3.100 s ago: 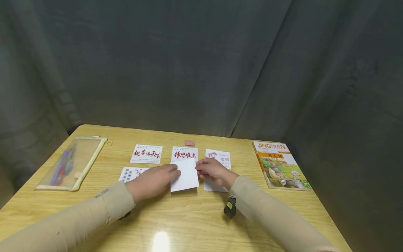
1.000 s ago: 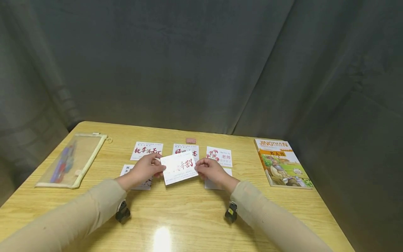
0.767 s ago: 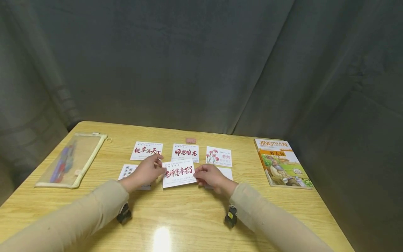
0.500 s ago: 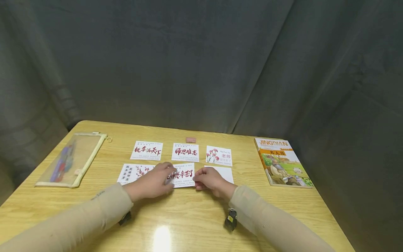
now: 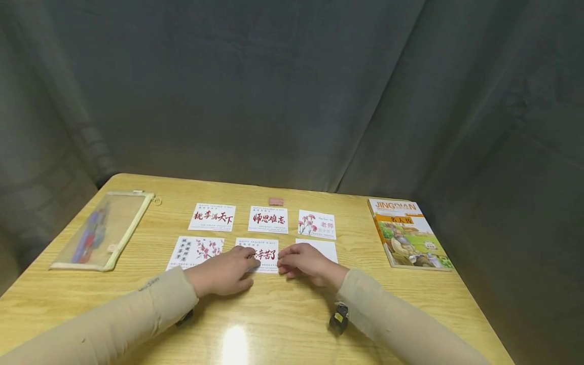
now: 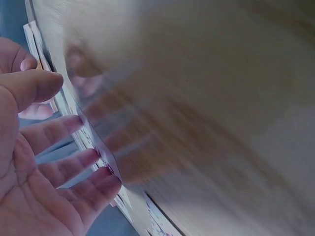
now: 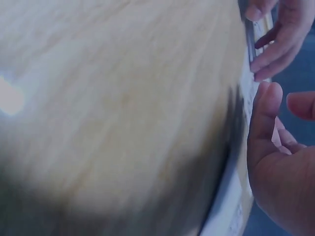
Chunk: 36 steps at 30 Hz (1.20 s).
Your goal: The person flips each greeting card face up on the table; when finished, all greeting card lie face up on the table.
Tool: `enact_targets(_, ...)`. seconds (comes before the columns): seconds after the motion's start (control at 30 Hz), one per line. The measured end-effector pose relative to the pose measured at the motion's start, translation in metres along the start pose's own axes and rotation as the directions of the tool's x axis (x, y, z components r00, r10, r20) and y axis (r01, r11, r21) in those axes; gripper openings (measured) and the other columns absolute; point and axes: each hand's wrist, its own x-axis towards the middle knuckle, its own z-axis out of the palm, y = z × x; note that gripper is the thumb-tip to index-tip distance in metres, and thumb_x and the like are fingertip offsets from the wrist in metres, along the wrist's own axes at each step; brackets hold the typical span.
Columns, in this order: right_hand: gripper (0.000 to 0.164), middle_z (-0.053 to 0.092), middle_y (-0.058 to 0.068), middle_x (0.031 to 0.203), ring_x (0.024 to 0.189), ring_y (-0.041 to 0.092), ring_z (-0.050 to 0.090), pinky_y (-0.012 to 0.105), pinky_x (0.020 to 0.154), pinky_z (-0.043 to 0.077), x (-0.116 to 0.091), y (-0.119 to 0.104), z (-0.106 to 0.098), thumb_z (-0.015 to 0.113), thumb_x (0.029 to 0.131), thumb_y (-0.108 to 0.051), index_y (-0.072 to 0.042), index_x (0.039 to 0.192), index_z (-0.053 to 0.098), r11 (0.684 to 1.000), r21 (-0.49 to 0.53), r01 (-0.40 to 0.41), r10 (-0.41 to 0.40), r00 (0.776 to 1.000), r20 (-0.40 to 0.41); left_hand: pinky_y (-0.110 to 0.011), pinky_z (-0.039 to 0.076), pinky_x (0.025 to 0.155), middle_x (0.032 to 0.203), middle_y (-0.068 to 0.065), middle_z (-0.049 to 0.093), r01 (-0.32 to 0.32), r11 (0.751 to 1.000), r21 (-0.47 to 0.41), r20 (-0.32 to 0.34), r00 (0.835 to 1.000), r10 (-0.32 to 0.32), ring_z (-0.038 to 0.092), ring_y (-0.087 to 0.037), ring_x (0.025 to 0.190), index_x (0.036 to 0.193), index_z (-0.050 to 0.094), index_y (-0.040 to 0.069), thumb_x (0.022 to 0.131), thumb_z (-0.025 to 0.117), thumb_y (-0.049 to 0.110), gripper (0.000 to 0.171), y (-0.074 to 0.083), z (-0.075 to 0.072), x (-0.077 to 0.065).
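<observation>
Card: the card (image 5: 261,253) with red script lies flat on the table (image 5: 274,324), middle of the near row, between both hands; its left part is hidden under fingers.
Left hand: the left hand (image 5: 225,271) rests on the card's left edge, fingers straight and spread, gripping nothing; the left wrist view shows those fingers (image 6: 74,167) laid against the card's edge, much blurred.
Right hand: the right hand (image 5: 303,261) touches the card's right edge with loosely bent fingertips; the blurred right wrist view does not show whether it pinches anything.
Left of the grip: a flowered card (image 5: 196,251), partly covered by the left hand.
Right of the grip: a blank card (image 5: 321,247), half hidden behind the right hand.
Beyond the grip: three cards (image 5: 268,219) in a row, an eraser (image 5: 276,201) past them.
Far right: a book (image 5: 406,233).
Far left: a pouch (image 5: 102,230), contents hard to make out.
</observation>
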Motion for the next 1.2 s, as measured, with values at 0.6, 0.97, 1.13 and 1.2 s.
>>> enact_targets(0.6, 0.041, 0.067, 0.018, 0.109, 0.090, 0.015, 0.065, 0.029, 0.079, 0.057, -0.034, 0.000, -0.111, 0.058, 0.103, -0.006, 0.018, 0.135, 0.049, 0.995, -0.091, -0.035, 0.013, 0.973, -0.231, -0.049, 0.039, 0.116, 0.145, -0.024, 0.054, -0.029, 0.999, -0.024, -0.073, 0.997, 0.027, 0.049, -0.038, 0.137, 0.139, 0.058, -0.003, 0.102, 0.061, 0.024, 0.046, 0.025, -0.022, 0.038)
enact_targets(0.97, 0.045, 0.063, 0.022, 0.116, 0.103, 0.018, 0.066, 0.039, 0.100, 0.054, -0.042, 0.010, -0.124, 0.052, 0.103, -0.003, 0.024, 0.137, 0.040, 0.991, -0.085, -0.101, 0.085, 0.980, -0.181, -0.037, 0.030, 0.121, 0.160, -0.015, 0.040, -0.164, 0.985, 0.060, 0.126, 0.980, 0.156, 0.033, -0.031, 0.150, 0.149, 0.053, 0.007, 0.100, 0.062, 0.040, 0.059, 0.059, -0.007, 0.098)
enact_targets(1.13, 0.048, 0.063, 0.019, 0.112, 0.097, 0.017, 0.067, 0.037, 0.097, 0.056, -0.042, 0.012, -0.121, 0.053, 0.102, -0.002, 0.024, 0.138, 0.038, 0.994, -0.063, -0.094, 0.082, 0.983, -0.164, -0.038, 0.031, 0.121, 0.162, -0.013, 0.039, -0.126, 0.986, 0.109, 0.240, 0.966, 0.097, 0.033, -0.029, 0.151, 0.148, 0.054, 0.011, 0.100, 0.063, 0.043, 0.058, 0.064, 0.005, 0.108)
enact_targets(1.2, 0.045, 0.064, 0.015, 0.108, 0.092, 0.014, 0.067, 0.033, 0.092, 0.057, -0.042, 0.012, -0.118, 0.055, 0.101, -0.003, 0.023, 0.136, 0.042, 0.993, -0.065, -0.097, 0.086, 0.984, -0.158, -0.037, 0.034, 0.119, 0.159, -0.013, 0.042, -0.125, 0.983, 0.131, 0.243, 0.966, 0.091, 0.037, -0.028, 0.148, 0.144, 0.057, 0.012, 0.100, 0.063, 0.043, 0.055, 0.065, 0.009, 0.109)
